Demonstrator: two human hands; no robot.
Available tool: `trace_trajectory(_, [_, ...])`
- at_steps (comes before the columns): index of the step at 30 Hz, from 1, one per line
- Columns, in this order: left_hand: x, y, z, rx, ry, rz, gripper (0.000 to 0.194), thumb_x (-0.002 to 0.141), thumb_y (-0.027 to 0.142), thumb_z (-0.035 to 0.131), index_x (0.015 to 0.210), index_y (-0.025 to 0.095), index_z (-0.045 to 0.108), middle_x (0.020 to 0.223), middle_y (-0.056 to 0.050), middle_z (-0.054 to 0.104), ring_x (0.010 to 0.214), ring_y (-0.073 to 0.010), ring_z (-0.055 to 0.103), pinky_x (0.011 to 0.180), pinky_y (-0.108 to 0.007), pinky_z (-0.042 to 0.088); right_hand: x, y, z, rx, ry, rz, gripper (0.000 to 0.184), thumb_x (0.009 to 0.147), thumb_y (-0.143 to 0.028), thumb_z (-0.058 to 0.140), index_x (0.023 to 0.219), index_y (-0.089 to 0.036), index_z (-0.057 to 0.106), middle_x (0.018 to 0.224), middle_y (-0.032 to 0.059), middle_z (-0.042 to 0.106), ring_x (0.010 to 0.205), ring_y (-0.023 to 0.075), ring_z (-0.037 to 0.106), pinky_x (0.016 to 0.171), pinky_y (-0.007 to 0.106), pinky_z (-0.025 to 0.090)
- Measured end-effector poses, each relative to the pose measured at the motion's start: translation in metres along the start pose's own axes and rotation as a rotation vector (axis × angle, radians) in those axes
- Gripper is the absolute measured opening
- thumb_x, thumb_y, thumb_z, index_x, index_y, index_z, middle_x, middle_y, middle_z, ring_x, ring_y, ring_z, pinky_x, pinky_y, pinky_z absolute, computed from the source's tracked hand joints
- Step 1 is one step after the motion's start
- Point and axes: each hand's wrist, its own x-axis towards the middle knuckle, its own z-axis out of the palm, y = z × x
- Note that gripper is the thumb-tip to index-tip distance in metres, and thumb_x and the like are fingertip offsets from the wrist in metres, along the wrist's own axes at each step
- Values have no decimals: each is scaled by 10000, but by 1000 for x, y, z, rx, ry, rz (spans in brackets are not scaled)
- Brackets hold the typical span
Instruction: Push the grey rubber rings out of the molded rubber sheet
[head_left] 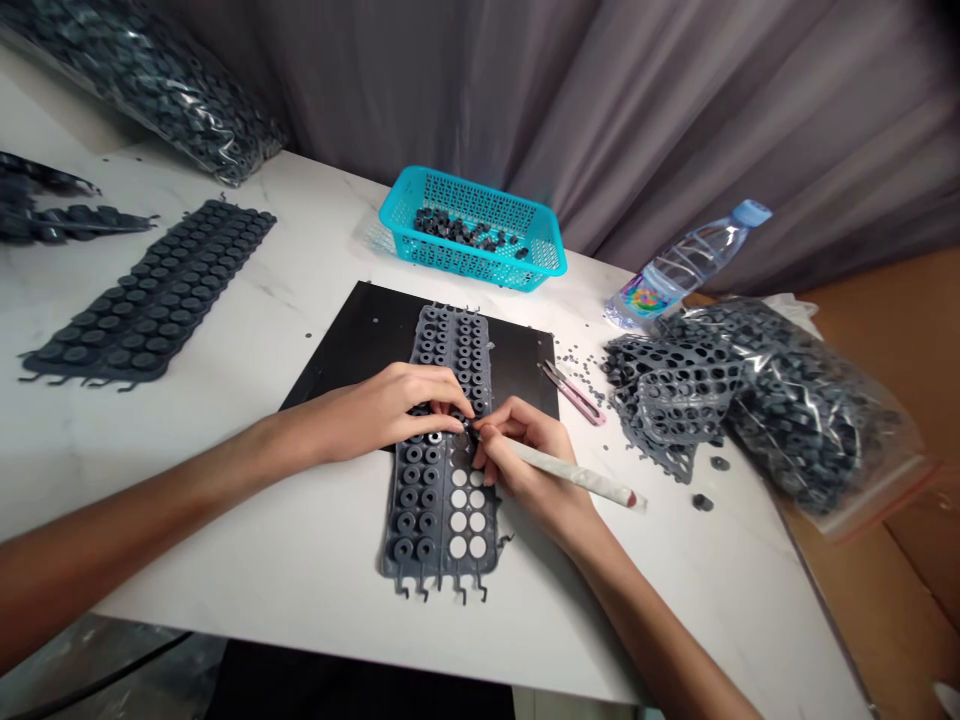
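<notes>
A dark grey moulded rubber sheet (442, 480) lies lengthwise in front of me, its far part on a black mat (345, 340). Rows of round ring-shaped rubber parts stand on it; near its right front, several holes show the white table through them. My left hand (405, 405) rests across the sheet, thumb and forefinger closed at its middle; what they pinch is hidden. My right hand (529, 450) grips a slim pen-like tool (577, 475) with a whitish handle and a reddish end. Its tip meets the left fingertips and is covered by the fingers.
Behind the mat is a turquoise basket (480, 260) with loose black parts. Pink thread snips (574, 393), a water bottle (686, 265), perforated sheet scraps (675, 395) and a filled plastic bag (817, 420) are to the right. Another rubber sheet (154, 295) and bag (187, 95) lie left.
</notes>
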Motion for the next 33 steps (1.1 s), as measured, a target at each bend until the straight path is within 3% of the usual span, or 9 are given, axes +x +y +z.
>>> trace_trajectory(6, [-2,11,1,127,-29,22,204,1098,310,584,1211,205,717,1220,-62,703,1103,-212,708,1005,-326,532,-3,-2,0,-67,-7,-35,58,921,-213,648,878,-209,610,707,-23,673,559,128,628,525,219,445])
trace_trajectory(13, [-5,22,15,333,-17,142,315,1100,71,386,1132,161,686,1164,-91,706,1113,-239,681,1005,-377,536,-7,-5,0,-260,-16,-109,95,944,-187,575,855,-219,579,696,-37,642,592,130,589,549,234,392])
trace_trajectory(15, [-4,19,13,235,115,111,279,1095,89,410,1088,166,677,1110,-78,710,1061,-223,686,984,-367,545,-8,-5,1,-305,11,-126,108,943,-194,579,838,-217,571,680,-41,619,586,127,562,539,234,374])
trace_trajectory(17, [-3,15,5,65,290,-1,194,1106,189,483,1052,180,669,1047,-50,703,980,-193,690,932,-334,562,-8,-5,3,-296,23,-108,105,942,-189,574,840,-215,577,673,-40,613,583,126,557,530,230,377])
trace_trajectory(19, [-1,12,-6,-120,394,-117,161,1088,311,576,1041,188,670,1004,-32,694,930,-180,690,888,-319,575,-7,-4,3,-219,6,-59,89,944,-184,569,863,-211,594,675,-36,626,576,126,575,527,223,407])
trace_trajectory(22, [0,11,-16,-372,349,-194,227,1029,408,681,1060,183,689,1027,-45,713,948,-194,706,914,-343,586,-4,-5,0,-53,13,-15,61,952,-224,597,899,-200,615,674,-26,658,527,117,581,502,216,433])
trace_trajectory(25, [0,12,-12,-524,240,-260,272,1016,439,701,1090,177,707,1143,-80,746,975,-199,730,978,-379,574,1,-7,-6,30,118,-42,109,962,-290,621,910,-195,619,644,-23,667,461,104,539,438,205,395])
trace_trajectory(28, [-1,12,-4,-629,166,-316,280,1025,447,695,1099,177,703,1134,-86,774,948,-181,734,1000,-382,559,4,-8,-12,14,193,-57,143,966,-324,628,907,-194,619,625,-25,656,438,102,521,398,201,368])
trace_trajectory(33, [-1,13,-1,-866,135,-399,275,1041,411,689,1216,200,691,1171,-86,770,943,-171,744,979,-375,585,3,-7,-14,-39,182,-32,139,948,-319,647,898,-192,618,636,-22,647,466,108,543,418,207,400])
